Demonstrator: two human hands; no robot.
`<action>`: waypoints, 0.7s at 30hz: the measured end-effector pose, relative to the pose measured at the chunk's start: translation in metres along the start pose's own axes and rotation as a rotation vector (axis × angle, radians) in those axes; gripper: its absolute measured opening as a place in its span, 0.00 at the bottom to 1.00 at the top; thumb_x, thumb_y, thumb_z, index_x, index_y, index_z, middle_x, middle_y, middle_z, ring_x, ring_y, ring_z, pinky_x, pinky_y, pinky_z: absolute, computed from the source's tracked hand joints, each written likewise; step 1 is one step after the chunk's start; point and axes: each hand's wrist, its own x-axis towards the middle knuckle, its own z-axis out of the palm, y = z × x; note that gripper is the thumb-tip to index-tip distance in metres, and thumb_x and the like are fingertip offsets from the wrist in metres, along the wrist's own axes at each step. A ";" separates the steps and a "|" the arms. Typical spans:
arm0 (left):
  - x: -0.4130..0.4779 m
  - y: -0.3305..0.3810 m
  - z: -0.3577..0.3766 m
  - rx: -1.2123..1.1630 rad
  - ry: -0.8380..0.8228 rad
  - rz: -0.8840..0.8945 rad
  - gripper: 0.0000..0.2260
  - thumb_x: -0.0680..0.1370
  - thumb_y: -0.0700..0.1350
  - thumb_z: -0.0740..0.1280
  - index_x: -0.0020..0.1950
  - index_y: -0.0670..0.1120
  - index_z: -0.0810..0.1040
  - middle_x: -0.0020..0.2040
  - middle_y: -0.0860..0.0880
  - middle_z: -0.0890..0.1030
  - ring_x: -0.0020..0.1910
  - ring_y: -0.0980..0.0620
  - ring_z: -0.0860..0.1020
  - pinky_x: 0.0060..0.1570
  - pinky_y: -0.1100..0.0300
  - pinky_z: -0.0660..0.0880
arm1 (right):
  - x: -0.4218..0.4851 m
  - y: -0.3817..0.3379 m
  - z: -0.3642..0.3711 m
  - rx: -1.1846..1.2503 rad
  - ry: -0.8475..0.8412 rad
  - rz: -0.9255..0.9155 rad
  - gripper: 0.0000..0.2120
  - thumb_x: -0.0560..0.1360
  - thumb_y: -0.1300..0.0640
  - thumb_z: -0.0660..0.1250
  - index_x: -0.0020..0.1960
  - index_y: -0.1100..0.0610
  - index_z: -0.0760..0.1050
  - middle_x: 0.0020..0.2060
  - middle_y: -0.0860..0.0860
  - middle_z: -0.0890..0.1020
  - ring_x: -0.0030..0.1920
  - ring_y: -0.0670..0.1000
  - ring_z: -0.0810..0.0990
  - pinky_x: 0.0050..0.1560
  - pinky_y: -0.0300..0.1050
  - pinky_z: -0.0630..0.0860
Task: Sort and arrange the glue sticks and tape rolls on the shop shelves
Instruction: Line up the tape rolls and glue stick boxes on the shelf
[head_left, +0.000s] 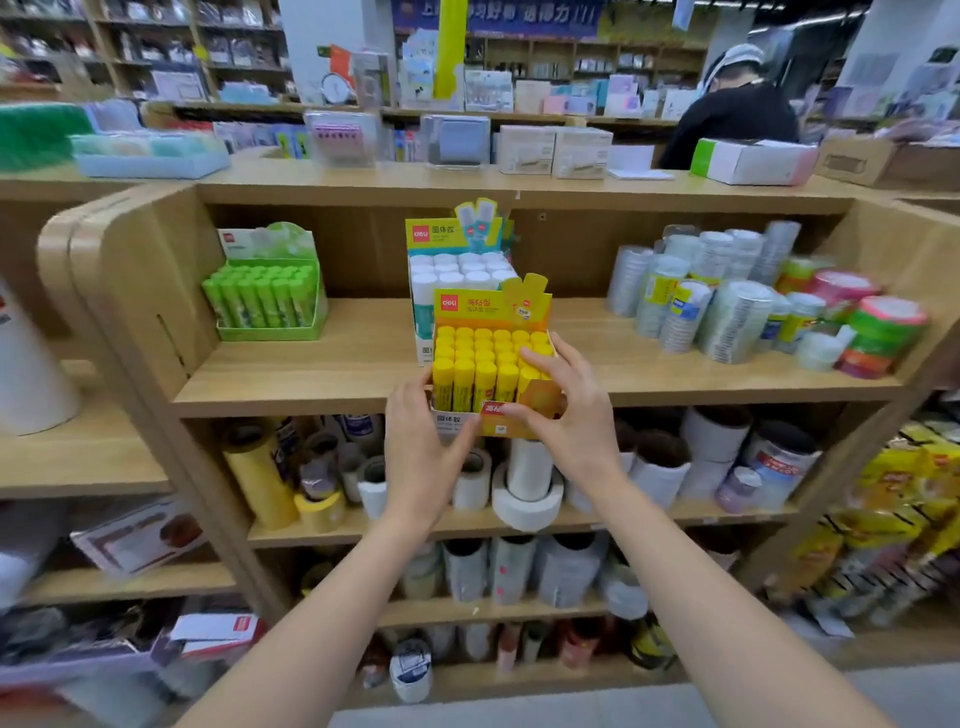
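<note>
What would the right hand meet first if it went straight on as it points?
The right hand grips the yellow glue stick box; beyond it, probably the white-capped glue box behind.

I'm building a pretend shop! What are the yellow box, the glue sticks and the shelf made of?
The box looks like thin cardboard, printed and slightly shiny; its back card and front flap are folded. The glue sticks are probably smooth yellow plastic, judging by their even rounded caps. The shelf is wood or wood-look board, matte, with faint grain lines.
</note>
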 end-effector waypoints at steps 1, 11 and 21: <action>-0.002 -0.006 -0.011 0.017 0.021 -0.011 0.27 0.74 0.49 0.74 0.69 0.42 0.69 0.59 0.46 0.75 0.59 0.47 0.72 0.58 0.49 0.73 | 0.000 -0.007 0.011 0.014 -0.018 -0.010 0.28 0.67 0.51 0.78 0.66 0.48 0.76 0.73 0.50 0.68 0.71 0.43 0.66 0.67 0.38 0.67; 0.027 -0.082 -0.104 0.106 0.103 -0.076 0.26 0.74 0.46 0.74 0.68 0.42 0.69 0.59 0.45 0.74 0.58 0.47 0.73 0.56 0.53 0.73 | 0.026 -0.070 0.126 0.057 -0.138 -0.033 0.28 0.69 0.52 0.77 0.67 0.49 0.75 0.75 0.51 0.65 0.74 0.49 0.63 0.71 0.41 0.64; 0.080 -0.118 -0.104 0.083 -0.094 0.024 0.30 0.77 0.44 0.71 0.76 0.45 0.64 0.65 0.48 0.70 0.62 0.51 0.74 0.60 0.55 0.75 | 0.050 -0.064 0.166 -0.448 0.130 -0.159 0.31 0.71 0.46 0.73 0.70 0.52 0.70 0.74 0.56 0.66 0.75 0.57 0.60 0.75 0.57 0.58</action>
